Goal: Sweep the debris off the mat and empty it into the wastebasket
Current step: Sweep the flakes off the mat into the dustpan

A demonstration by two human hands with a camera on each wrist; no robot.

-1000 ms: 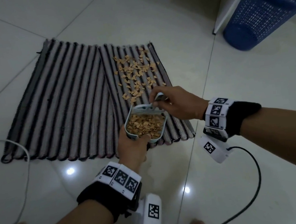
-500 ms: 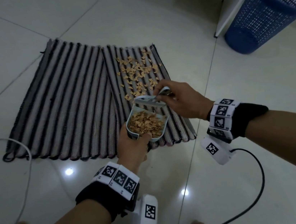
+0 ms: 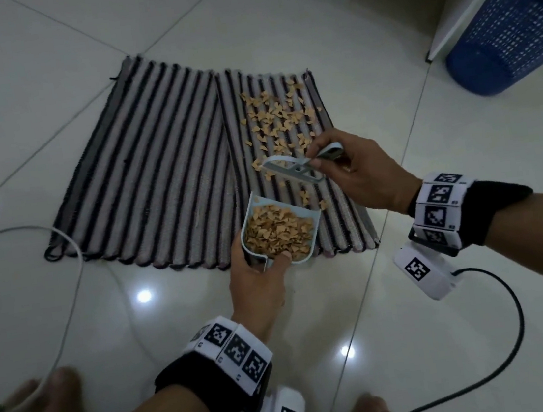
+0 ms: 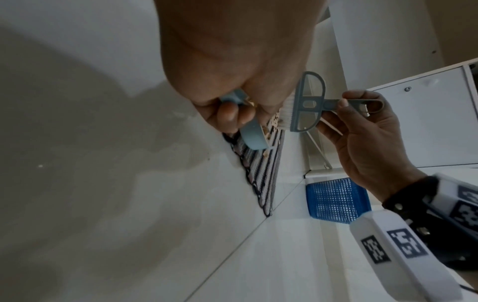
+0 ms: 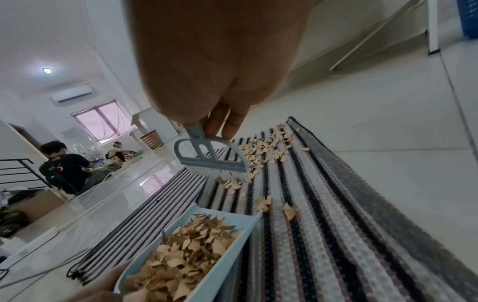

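Note:
A striped mat point(image 3: 155, 172) lies on the tiled floor, with tan paper scraps point(image 3: 281, 118) scattered over its right part. My left hand point(image 3: 260, 276) grips the handle of a small pale-blue dustpan point(image 3: 313, 242) heaped with scraps point(image 5: 191, 251), at the mat's near edge. My right hand point(image 3: 355, 174) pinches the handle of a small grey-blue brush point(image 3: 289, 169), its bristles point(image 5: 222, 173) touching scraps on the mat just beyond the pan. The brush point(image 4: 308, 104) also shows in the left wrist view. The blue mesh wastebasket point(image 3: 511, 22) stands far right.
A white cable point(image 3: 67, 288) curves over the floor at left, a black cable point(image 3: 507, 330) at right. My bare feet point(image 3: 31, 410) are at the bottom edge. A white cabinet panel point(image 3: 464, 4) stands beside the basket. People sit far across the room point(image 5: 67, 167).
My right hand has lifted the brush from the pan's mouth and carried it farther out over the mat to the scattered scraps. The dustpan has stayed in place.

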